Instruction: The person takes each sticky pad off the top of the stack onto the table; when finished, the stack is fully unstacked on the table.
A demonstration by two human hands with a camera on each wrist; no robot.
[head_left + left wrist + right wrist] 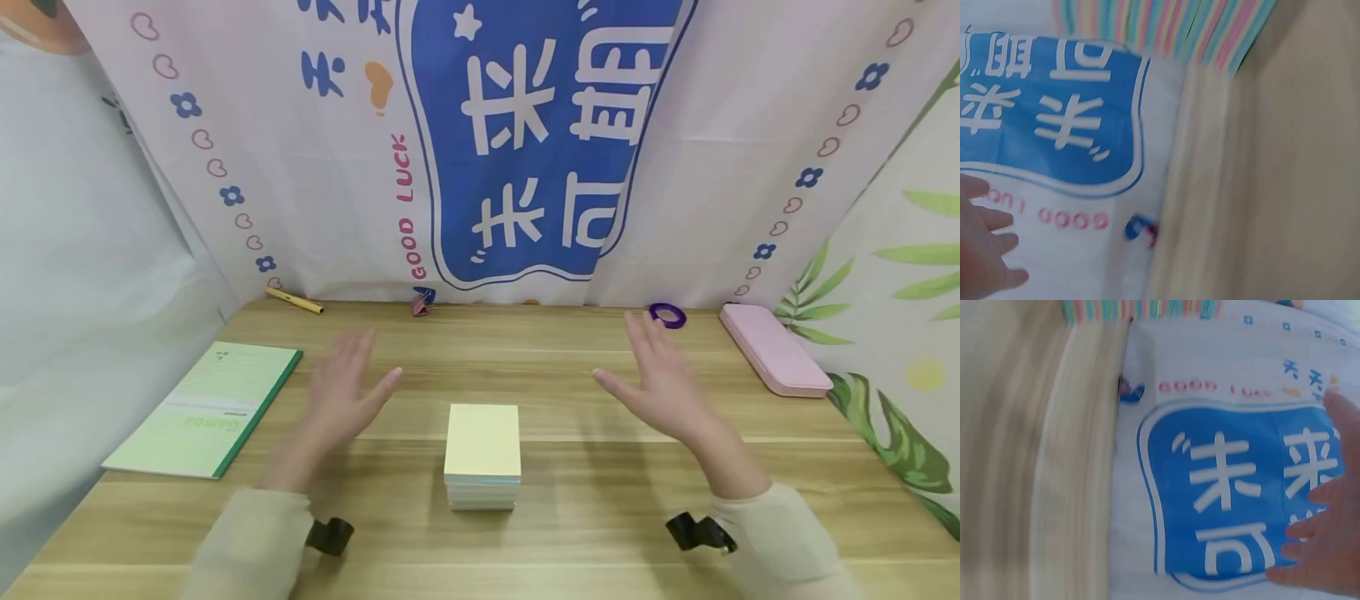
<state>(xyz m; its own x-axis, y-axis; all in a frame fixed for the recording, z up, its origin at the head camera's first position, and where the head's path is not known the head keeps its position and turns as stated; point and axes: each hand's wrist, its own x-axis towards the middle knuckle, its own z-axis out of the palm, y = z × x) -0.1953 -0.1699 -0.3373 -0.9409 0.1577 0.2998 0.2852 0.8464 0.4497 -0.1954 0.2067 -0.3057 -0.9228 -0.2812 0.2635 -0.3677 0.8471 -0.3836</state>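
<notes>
Fingers straight on our left hand [341, 392] and right hand [660, 379], flanking the pale yellow rectangular paper stack [482, 454] near the wooden desk's [600, 533] front edge, holding nothing.

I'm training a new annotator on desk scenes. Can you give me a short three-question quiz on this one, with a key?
1. True or false: the left hand is gripping the paper stack.
2. Which thing lies at the table's far right edge? A) green notebook B) pink case C) yellow pen
3. Fill in: the purple tape roll lies just beyond the ____ hand.

Key
1. False: both hands hover with straight fingers either side of the stack, touching nothing.
2. B; the notebook and pen lie on the left.
3. right
</notes>
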